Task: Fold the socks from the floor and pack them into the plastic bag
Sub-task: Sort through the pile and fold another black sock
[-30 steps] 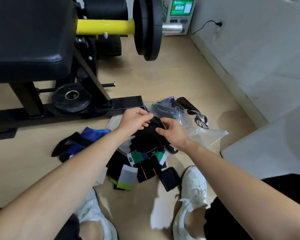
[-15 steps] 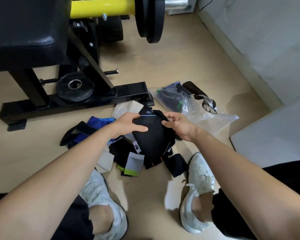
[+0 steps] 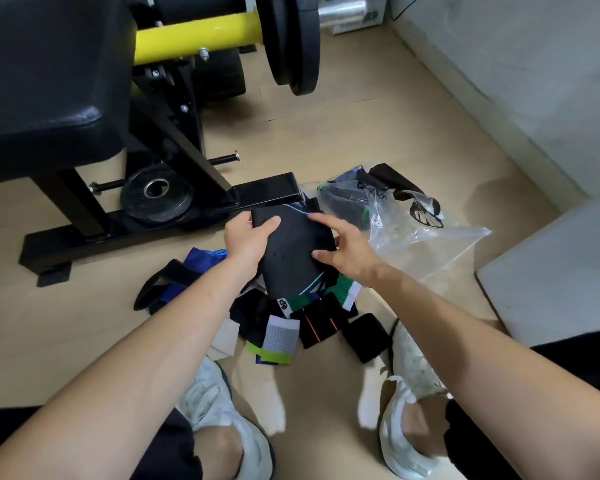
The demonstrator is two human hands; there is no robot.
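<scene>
Black padded bench (image 3: pixel 42 81) fills the upper left, its steel base frame (image 3: pixel 125 226) running along the wood floor (image 3: pixel 343 133). A small black weight plate (image 3: pixel 156 199) lies on that frame. The yellow bar (image 3: pixel 194 36) and its large black plates (image 3: pixel 291 39) hang above.

Blue-and-black socks (image 3: pixel 191 268) lie loose at the left of the pile.

Your left hand (image 3: pixel 246 237) grips the upper left corner of the black sock with the teal stripe (image 3: pixel 291 258), thumb on top, fingers curled beneath. You hold this sock above the pile, just in front of the base frame.

Your right hand (image 3: pixel 340 251) holds its right edge: index stretched along the top, thumb pressed on the face, other fingers curled at the edge.

Mixed sock pile (image 3: pixel 312 320) sits below, between your white trainers (image 3: pixel 219 410).

Clear plastic bag (image 3: pixel 423 237) lies right of the hands, dark socks already inside at its far end. Nothing stands between sock and bag.

Versus half a second ago: the sock sits flatter and nearer the frame, and the green-banded sock (image 3: pixel 343 289) beneath it is now uncovered.
</scene>
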